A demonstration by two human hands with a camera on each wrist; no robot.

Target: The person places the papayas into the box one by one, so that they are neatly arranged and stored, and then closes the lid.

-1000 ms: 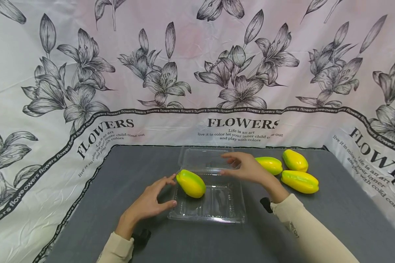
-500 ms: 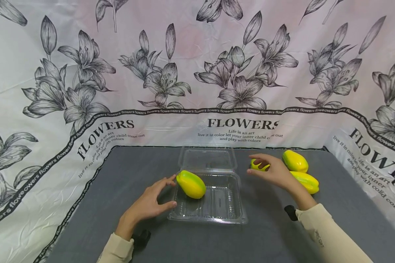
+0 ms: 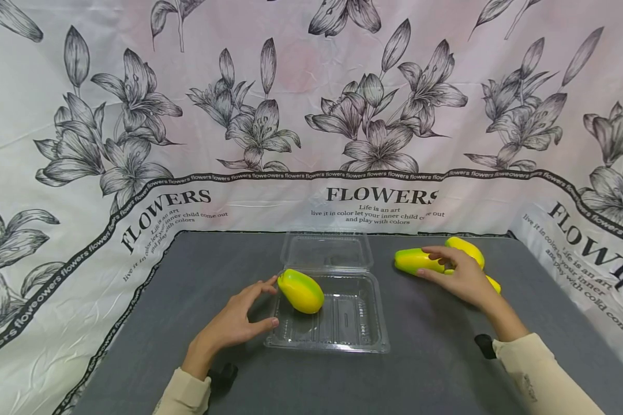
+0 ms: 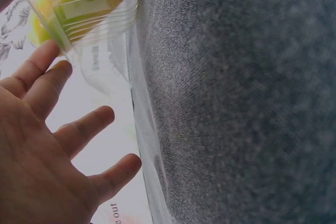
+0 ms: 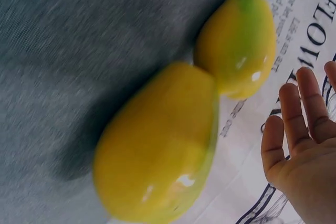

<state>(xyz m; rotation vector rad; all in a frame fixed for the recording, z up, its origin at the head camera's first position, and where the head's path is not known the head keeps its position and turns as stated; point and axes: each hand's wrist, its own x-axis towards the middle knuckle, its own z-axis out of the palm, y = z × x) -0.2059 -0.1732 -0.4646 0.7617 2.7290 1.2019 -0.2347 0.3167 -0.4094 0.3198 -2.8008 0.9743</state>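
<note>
A yellow-green papaya [image 3: 302, 293] lies in the left part of a clear plastic clamshell box [image 3: 379, 323], whose lid [image 3: 327, 252] is folded back. My left hand [image 3: 233, 320] is at the box's left side, thumb and fingers spread; fingertips reach the rim near the papaya, though contact is unclear. In the left wrist view its fingers [image 4: 86, 127] extend beside the clear wall. Over the papayas on the right hovers my right hand [image 3: 464, 276], fingers loosely bent around nothing. It partly covers a left papaya [image 3: 412, 261], a back papaya [image 3: 467, 248] and a front papaya [image 3: 495, 284].
The grey tabletop [image 3: 332, 380] carries everything. A white curtain [image 3: 259, 213] with flower prints and lettering stands along its back and sides. In the right wrist view, a large papaya [image 5: 157, 150] and a smaller-looking papaya [image 5: 239, 43] sit close together.
My right hand has moved right, from above the box to over the papayas beside it. My left hand and the papaya in the box have stayed put.
</note>
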